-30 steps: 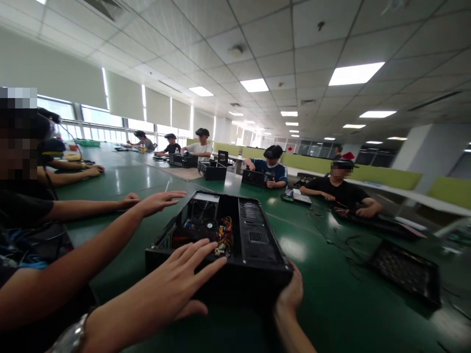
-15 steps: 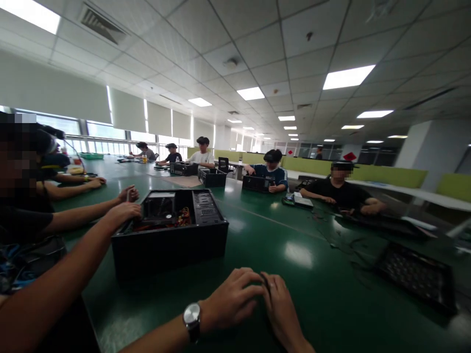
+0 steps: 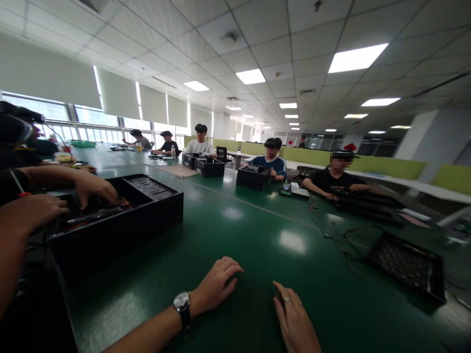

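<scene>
Fingers of the left hand (image 3: 217, 284) curl loosely, the right hand (image 3: 294, 316) hides its grip, and the case (image 3: 128, 220), near the left edge of the surface (image 3: 239, 230), could fall if a co-worker's hand (image 3: 93, 189) drags it outward.

lit ceiling panels (image 3: 358, 58), green partitions (image 3: 390, 170)

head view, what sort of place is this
Probably an open-plan office used as a computer workshop: an open black rectangular computer case with coloured wires inside sits on a long glossy green table, and low lime-green partition panels stand behind.
</scene>
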`<action>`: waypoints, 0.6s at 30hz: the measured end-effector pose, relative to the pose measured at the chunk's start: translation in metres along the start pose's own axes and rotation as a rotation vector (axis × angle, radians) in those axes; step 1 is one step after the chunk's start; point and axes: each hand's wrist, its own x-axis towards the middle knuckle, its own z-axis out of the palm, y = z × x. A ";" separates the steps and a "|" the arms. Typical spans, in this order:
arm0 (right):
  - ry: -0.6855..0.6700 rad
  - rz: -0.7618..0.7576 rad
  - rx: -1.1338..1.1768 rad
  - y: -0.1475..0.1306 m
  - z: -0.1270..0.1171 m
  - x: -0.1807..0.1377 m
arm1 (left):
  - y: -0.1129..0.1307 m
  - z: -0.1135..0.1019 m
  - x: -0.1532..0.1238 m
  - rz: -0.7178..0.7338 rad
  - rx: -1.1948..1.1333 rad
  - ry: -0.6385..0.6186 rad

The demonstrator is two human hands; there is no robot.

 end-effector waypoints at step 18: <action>0.229 -0.422 -0.058 -0.012 -0.011 -0.033 | -0.075 -0.062 0.192 -0.040 0.631 0.187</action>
